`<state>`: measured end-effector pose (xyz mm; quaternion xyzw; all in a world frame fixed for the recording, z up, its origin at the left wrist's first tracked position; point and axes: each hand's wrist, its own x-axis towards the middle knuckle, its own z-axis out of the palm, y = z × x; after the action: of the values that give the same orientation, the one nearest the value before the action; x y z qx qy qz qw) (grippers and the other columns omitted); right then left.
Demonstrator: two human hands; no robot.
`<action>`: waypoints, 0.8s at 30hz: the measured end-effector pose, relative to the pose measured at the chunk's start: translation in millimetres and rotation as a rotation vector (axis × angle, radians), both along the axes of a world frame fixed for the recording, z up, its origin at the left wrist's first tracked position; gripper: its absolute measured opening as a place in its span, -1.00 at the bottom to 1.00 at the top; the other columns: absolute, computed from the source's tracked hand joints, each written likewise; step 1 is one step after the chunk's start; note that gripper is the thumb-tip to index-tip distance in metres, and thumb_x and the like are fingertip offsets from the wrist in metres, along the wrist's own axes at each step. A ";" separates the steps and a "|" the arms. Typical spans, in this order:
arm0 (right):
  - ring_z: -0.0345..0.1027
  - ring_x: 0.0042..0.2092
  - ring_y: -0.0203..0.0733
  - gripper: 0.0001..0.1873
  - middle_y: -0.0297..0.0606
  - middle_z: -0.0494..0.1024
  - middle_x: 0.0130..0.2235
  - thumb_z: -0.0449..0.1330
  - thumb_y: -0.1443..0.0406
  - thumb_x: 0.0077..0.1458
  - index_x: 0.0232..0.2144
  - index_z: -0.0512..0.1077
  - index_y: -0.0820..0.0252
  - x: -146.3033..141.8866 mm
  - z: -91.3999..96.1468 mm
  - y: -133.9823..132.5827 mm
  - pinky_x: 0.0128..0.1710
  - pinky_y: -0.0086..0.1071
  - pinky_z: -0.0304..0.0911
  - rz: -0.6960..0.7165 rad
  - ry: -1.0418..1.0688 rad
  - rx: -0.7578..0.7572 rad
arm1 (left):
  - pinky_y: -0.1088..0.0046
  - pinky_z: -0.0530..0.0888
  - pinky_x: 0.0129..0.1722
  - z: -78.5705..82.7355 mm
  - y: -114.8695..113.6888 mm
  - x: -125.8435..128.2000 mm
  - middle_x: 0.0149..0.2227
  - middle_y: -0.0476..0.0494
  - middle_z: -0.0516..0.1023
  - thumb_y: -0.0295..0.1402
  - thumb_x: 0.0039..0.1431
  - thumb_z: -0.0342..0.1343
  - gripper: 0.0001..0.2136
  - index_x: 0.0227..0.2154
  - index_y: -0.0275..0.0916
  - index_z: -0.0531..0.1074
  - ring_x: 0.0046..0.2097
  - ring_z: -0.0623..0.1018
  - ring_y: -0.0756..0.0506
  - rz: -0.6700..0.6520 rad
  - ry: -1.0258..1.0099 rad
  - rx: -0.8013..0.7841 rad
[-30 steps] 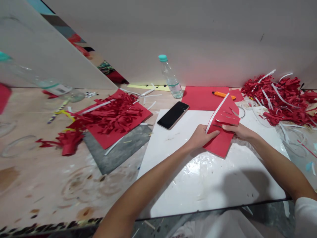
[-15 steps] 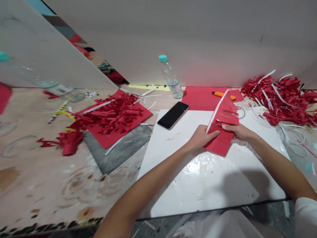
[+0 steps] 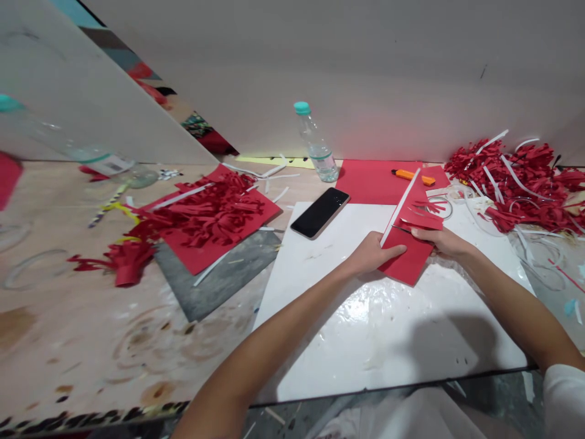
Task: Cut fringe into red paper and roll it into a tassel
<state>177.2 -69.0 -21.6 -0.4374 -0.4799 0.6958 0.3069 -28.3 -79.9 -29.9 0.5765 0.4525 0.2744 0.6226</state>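
My left hand point(image 3: 371, 253) pinches the left edge of a folded red paper sheet point(image 3: 409, 259) with a white strip along its fold, held over the white board point(image 3: 347, 341). The sheet's upper part is cut into fringe strips point(image 3: 423, 213). My right hand point(image 3: 441, 241) is closed at the sheet's right edge. A thin dark blade point(image 3: 401, 228) pokes from its fingers into the paper; it looks like small scissors, mostly hidden by the hand.
A black phone point(image 3: 320, 212) lies on the board's far left corner. Behind stand a water bottle point(image 3: 314, 143), a flat red sheet point(image 3: 372, 180) and an orange cutter point(image 3: 408, 175). Heaps of red fringe lie at left point(image 3: 205, 213) and right point(image 3: 525, 180).
The red sheet has tilted and shifted slightly up and away, and its cut strips now hang lower and closer together. Both hands have hardly moved.
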 end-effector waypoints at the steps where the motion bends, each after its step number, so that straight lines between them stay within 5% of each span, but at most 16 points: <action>1: -0.10 -0.68 -0.44 -0.64 -0.50 0.19 -0.69 0.31 0.06 0.00 -0.45 0.28 0.17 0.8 1.2 0.4 -0.69 -0.43 -0.29 0.012 0.003 -0.008 | 0.41 0.51 -0.36 0.6 0.3 -0.3 -0.28 -0.28 0.65 -0.09 -0.03 0.29 -0.62 -0.33 -0.37 0.56 -0.30 0.62 -0.18 -0.001 -0.001 0.007; 5: -0.30 -0.66 -0.48 -0.59 -0.61 -0.05 -0.69 0.30 0.05 0.03 -0.48 0.20 0.14 10.2 5.8 6.3 -0.66 -0.46 -0.36 0.113 0.035 -0.071 | 0.41 0.49 -0.37 1.9 5.0 -4.8 -0.29 -0.29 0.64 -0.05 -0.03 0.28 -0.59 -0.36 -0.38 0.55 -0.30 0.61 -0.19 0.035 0.035 0.064; 9: -0.35 -0.64 -0.48 -0.54 -0.60 -0.07 -0.66 0.23 0.03 0.09 -0.55 0.10 0.13 26.0 7.7 16.3 -0.66 -0.48 -0.37 0.196 0.067 -0.091 | 0.40 0.49 -0.39 3.1 13.3 -13.6 -0.28 -0.32 0.64 -0.05 -0.04 0.29 -0.57 -0.33 -0.39 0.54 -0.32 0.60 -0.18 0.147 0.051 0.059; 16: -0.36 -0.61 -0.43 -0.60 -0.59 -0.06 -0.62 0.21 0.03 0.12 -0.17 0.36 0.24 43.8 8.9 24.1 -0.64 -0.46 -0.38 0.217 -0.003 -0.046 | 0.40 0.50 -0.36 5.6 20.0 -23.9 -0.22 -0.37 0.64 -0.04 -0.03 0.29 -0.54 -0.29 -0.41 0.55 -0.28 0.61 -0.20 0.216 0.042 0.065; 24: -0.31 -0.60 -0.46 -0.58 -0.56 -0.05 -0.61 0.19 -0.02 0.13 -0.47 0.27 0.20 35.7 8.6 20.3 -0.63 -0.45 -0.35 0.227 -0.106 0.024 | 0.39 0.50 -0.38 0.6 20.8 -22.3 -0.23 -0.40 0.63 -0.03 -0.05 0.29 -0.52 -0.29 -0.43 0.55 -0.28 0.62 -0.22 0.216 0.064 0.090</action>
<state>213.0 -48.7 -13.0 -0.4128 -0.5501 0.6963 0.2054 -50.6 -59.1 -29.3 0.5603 0.5186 0.3415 0.5481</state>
